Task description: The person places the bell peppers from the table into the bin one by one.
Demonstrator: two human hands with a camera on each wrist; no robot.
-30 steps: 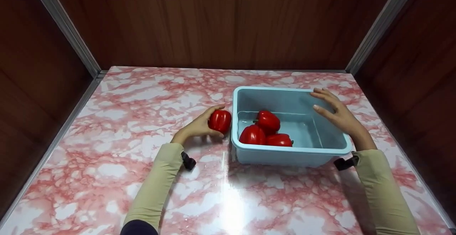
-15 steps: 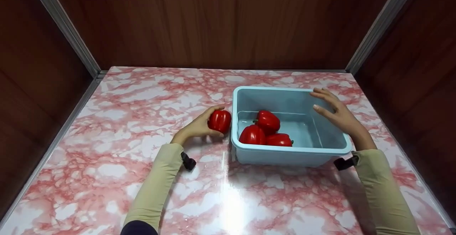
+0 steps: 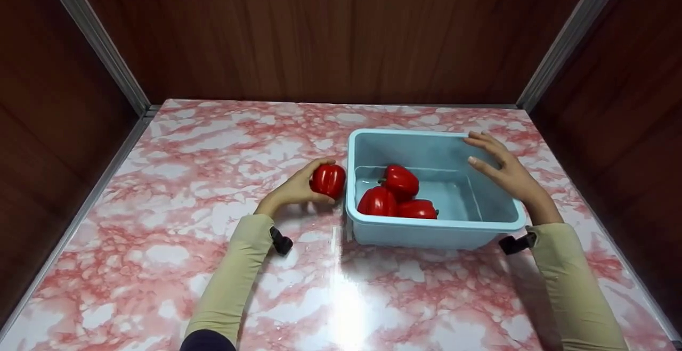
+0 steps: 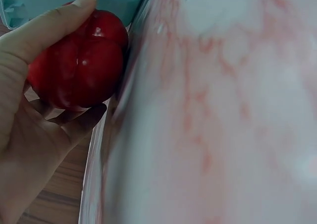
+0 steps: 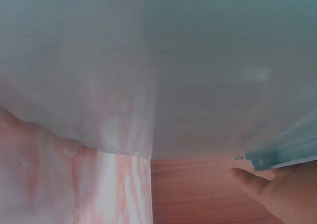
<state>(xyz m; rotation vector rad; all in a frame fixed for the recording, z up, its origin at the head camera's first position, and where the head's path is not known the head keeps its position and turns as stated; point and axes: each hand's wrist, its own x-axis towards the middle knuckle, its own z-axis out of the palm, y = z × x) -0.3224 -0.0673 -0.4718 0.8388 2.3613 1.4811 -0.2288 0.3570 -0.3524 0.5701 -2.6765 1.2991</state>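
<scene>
My left hand (image 3: 296, 190) grips a red bell pepper (image 3: 329, 180) on the marble table, just left of a light blue plastic tub (image 3: 437, 224). The left wrist view shows fingers and thumb curled round that pepper (image 4: 79, 68), with the tub's corner (image 4: 29, 1) close behind. Three more red peppers (image 3: 397, 195) lie inside the tub at its near left. My right hand (image 3: 503, 172) rests with straight fingers on the tub's right rim, thumb inside. In the right wrist view the tub wall (image 5: 158, 70) fills the picture and a fingertip (image 5: 257, 177) shows under the rim.
The pink and white marble tabletop (image 3: 213, 266) is boxed in by dark wooden walls at the back and both sides, with metal corner strips (image 3: 101, 47). A black wrist camera strap (image 3: 281, 243) sits at each sleeve.
</scene>
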